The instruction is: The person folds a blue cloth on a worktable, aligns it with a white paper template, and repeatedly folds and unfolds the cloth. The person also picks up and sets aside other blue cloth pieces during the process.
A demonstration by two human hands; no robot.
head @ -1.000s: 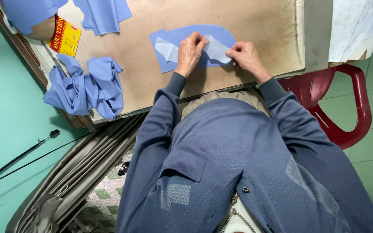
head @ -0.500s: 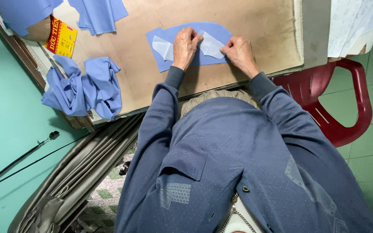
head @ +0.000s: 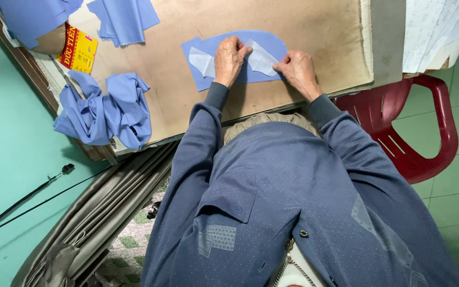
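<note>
A curved blue cloth piece (head: pixel 216 79) with a thin white lining piece (head: pixel 261 57) on it lies flat near the surface's (head: pixel 314 32) near edge, the left hand (head: pixel 228 58) and right hand (head: pixel 297 68) each with a pinched grip on the lining.

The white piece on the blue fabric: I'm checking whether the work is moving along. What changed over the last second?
Little changed. Both hands kept hold of the white piece on the flat blue fabric; the left hand stayed at its middle, the right hand pinching its right end. The hands and pieces only wobbled slightly in the picture. The crumpled blue cloth and the red chair stayed put.
</note>
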